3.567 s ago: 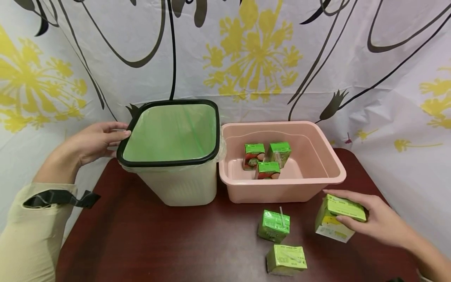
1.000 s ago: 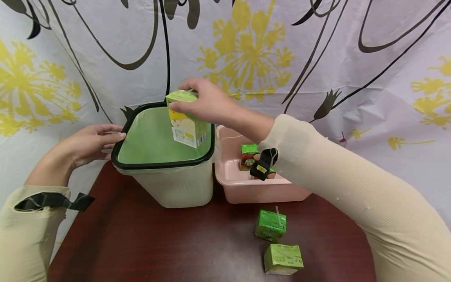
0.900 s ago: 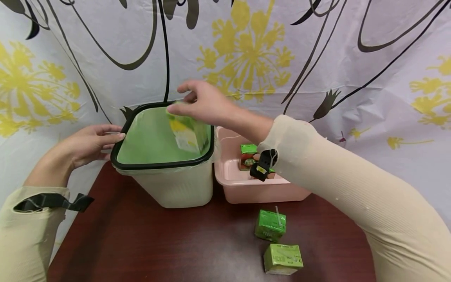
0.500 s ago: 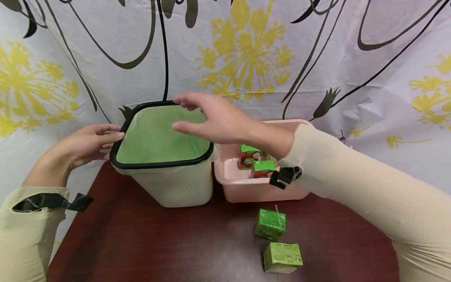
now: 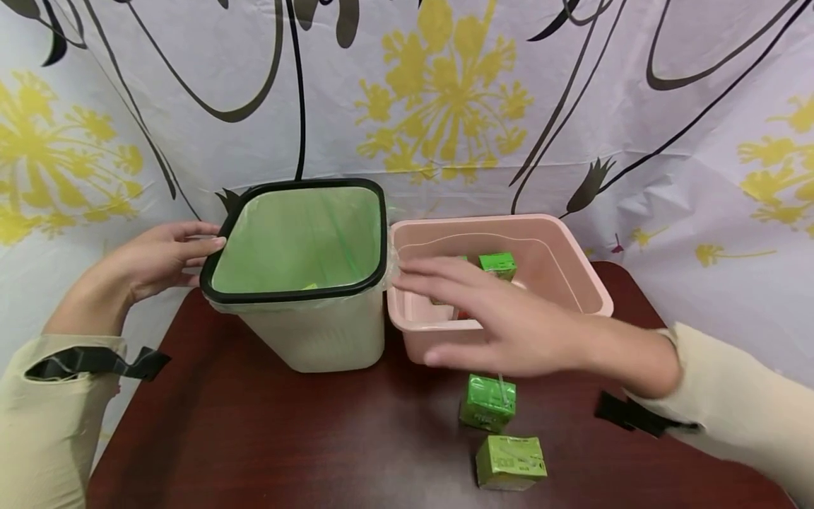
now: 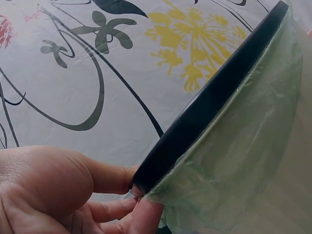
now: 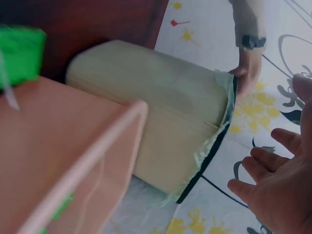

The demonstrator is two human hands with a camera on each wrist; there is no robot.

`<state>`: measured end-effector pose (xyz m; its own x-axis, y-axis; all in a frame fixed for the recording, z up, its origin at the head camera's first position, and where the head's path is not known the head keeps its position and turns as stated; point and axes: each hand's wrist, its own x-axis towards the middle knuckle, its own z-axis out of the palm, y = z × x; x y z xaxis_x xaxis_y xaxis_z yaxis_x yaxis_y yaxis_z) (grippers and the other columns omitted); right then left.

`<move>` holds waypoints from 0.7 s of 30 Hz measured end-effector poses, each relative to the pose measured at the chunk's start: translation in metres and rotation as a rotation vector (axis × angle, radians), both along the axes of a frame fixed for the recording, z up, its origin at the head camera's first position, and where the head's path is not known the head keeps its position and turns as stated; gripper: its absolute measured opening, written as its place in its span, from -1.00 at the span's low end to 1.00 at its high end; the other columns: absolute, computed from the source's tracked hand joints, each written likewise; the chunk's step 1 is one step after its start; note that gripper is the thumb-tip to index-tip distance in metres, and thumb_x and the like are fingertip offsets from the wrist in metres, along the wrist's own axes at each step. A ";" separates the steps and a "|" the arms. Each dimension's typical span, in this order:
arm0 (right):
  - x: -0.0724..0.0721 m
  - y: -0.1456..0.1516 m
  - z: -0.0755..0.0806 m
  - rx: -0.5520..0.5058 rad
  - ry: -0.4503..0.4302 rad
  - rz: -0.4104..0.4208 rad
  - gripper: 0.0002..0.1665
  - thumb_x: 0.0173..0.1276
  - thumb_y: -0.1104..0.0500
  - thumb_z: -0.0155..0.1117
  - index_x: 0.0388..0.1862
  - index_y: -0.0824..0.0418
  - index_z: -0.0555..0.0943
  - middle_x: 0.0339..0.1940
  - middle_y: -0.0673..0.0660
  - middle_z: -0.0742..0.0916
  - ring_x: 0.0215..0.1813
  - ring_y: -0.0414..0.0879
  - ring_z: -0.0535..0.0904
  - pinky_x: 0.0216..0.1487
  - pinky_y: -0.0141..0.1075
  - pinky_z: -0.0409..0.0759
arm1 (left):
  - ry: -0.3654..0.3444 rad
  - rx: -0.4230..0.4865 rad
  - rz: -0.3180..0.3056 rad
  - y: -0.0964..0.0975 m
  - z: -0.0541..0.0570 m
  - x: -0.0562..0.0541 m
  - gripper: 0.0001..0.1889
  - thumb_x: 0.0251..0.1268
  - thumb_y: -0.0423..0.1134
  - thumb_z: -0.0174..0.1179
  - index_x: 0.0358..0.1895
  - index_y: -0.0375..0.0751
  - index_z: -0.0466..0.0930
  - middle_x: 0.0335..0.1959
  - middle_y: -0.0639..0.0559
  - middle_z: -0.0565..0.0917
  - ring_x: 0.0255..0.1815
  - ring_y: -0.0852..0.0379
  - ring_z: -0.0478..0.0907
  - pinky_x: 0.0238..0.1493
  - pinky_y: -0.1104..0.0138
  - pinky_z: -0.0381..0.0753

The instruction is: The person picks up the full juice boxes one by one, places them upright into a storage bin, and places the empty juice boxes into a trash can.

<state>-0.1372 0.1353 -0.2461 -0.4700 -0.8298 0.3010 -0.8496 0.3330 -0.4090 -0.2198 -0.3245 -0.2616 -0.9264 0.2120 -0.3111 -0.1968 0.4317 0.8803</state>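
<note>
My left hand (image 5: pixel 167 258) pinches the black rim (image 6: pixel 209 102) of a white trash bin (image 5: pixel 324 339), thumb and fingertips at its left side. A pale green bag lines the bin and folds over the rim. Just above the bin's front rim, a small yellow-green bit of a carton (image 5: pixel 309 287) shows inside. My right hand (image 5: pixel 509 325), fingers spread and holding nothing, hovers over the front edge of a pink tub (image 5: pixel 572 268). Beneath it on the table stand a green juice box (image 5: pixel 488 404) with a straw and a lime-green juice box (image 5: pixel 511 464).
Inside the pink tub stand several juice boxes; one green-topped box (image 5: pixel 498 264) shows at the back, others are partly hidden by my right hand. The tub sits right of the bin on a dark red-brown table (image 5: pixel 286 438). A patterned curtain (image 5: pixel 445 92) hangs behind.
My right hand carried the yellow-and-white carton from the table's right side over the bin and let it drop in. Since then it has moved right and toward me. My left hand stayed at the rim.
</note>
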 end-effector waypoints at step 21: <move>0.063 0.137 -0.103 -0.157 -0.141 -0.063 -0.04 -0.02 0.21 0.67 0.40 0.27 0.47 0.29 0.06 0.62 0.30 -0.18 0.51 0.29 -0.55 0.32 | -0.009 0.030 0.017 0.000 -0.001 0.001 -0.69 0.67 -0.13 -0.06 0.30 -0.12 0.21 -0.19 0.37 0.64 -0.12 0.38 0.61 -0.16 0.33 0.67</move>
<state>-0.0737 0.2722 -0.3486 -0.5660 -0.7455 0.3519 -0.7601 0.3065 -0.5730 -0.2186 -0.3243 -0.2622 -0.9269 0.2061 -0.3135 -0.2120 0.4016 0.8909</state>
